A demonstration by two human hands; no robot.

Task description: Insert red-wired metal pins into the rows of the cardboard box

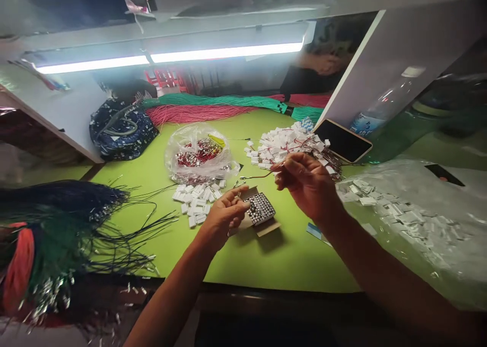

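My right hand (310,187) pinches a short reddish-brown wire (262,176) between thumb and fingers. The wire's metal-tipped end points left, above the table. Lower and to the left, my left hand (224,217) has its thumb and fingers drawn together; whatever is between them is too small to make out. Just right of those fingers, a small open cardboard box (269,229) holds rows of small silvery round-ended parts. Loose white plastic housings (196,205) lie beyond my left hand. Behind my right hand is a heap of white housings with short wires attached (283,141).
A clear bag (173,151) of red metal-tipped wires sits at the back. Dark and green wire bundles (57,205) cover the left edge. At right are a phone (342,140), a bottle (388,103) and a bag of white pieces (418,225). Long green wires (213,100) lie behind.
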